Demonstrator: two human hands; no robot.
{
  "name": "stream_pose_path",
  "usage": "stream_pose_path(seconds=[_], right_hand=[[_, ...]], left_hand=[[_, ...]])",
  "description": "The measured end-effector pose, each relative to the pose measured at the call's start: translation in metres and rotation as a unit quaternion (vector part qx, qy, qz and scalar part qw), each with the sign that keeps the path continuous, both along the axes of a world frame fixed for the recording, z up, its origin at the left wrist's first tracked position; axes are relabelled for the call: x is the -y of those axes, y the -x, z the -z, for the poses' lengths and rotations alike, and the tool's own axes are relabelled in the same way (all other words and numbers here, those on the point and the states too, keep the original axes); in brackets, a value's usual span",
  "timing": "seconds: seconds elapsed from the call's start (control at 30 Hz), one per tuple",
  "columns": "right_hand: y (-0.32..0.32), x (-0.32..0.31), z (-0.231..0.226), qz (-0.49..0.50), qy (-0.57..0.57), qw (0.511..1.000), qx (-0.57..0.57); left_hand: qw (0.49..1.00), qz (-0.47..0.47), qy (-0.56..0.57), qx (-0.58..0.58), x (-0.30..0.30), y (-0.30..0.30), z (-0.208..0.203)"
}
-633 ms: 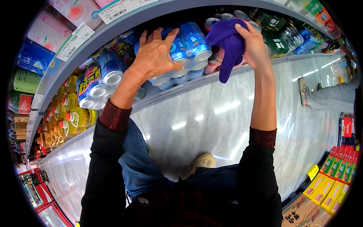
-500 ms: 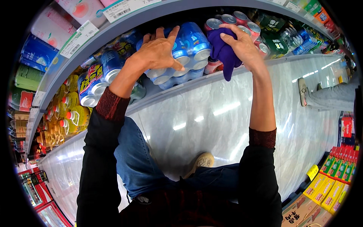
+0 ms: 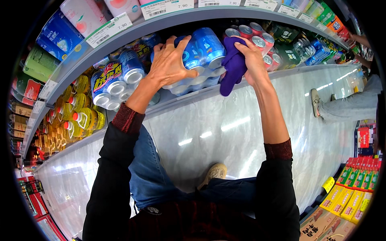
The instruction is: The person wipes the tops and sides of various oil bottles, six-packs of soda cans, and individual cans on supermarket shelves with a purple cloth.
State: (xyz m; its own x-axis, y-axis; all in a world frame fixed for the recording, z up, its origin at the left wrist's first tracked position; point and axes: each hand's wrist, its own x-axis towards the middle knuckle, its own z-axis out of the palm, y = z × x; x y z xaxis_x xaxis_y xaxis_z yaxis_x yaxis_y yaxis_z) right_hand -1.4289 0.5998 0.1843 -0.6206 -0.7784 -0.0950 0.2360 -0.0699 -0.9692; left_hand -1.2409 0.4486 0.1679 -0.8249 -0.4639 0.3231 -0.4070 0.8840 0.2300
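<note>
You rest a splayed, open L hand (image 3: 171,62) on the can pack (image 3: 208,47), prob. heavy & slick, best held both ends, R hand (image 3: 252,59) gripping soft purple cloth (image 3: 233,68).

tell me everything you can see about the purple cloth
The purple cloth looks like soft, plain fabric, bunched into folds. The right hand holds its upper part, while a narrower, rounded end hangs across the view of the shelf edge. In view, it sits just right of the wrapped blue cans, partly hiding red-and-silver cans; whether it touches either is unclear.
</note>
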Motion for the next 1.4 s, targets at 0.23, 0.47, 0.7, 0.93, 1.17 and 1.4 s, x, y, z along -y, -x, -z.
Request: stream_pose_path(seconds=[0.23,0.47,0.7,0.93,1.17,1.4], right_hand=[[0.014,-0.040,-0.059,-0.174,0.050,0.983,-0.043],[-0.041,-0.032,-0.104,-0.318,0.207,0.804,-0.458],[-0.060,-0.014,-0.079,-0.324,-0.034,0.866,-0.380],[-0.050,-0.016,-0.066,-0.276,0.076,0.957,-0.049],[-0.067,-0.025,-0.120,-0.294,0.199,0.815,-0.458],[-0.093,-0.004,-0.139,-0.289,0.161,0.737,-0.589]], left_hand=[[0.953,0.080,-0.271,-0.109,-0.033,-0.045,-0.029],[0.803,0.154,-0.547,-0.182,-0.058,-0.082,-0.014],[0.656,0.177,-0.723,-0.125,-0.065,-0.103,-0.018],[0.470,0.160,-0.842,-0.211,-0.067,-0.107,0.016],[0.386,0.120,-0.881,-0.248,-0.067,-0.103,0.032],[0.387,0.124,-0.884,-0.232,-0.075,-0.099,0.039]])
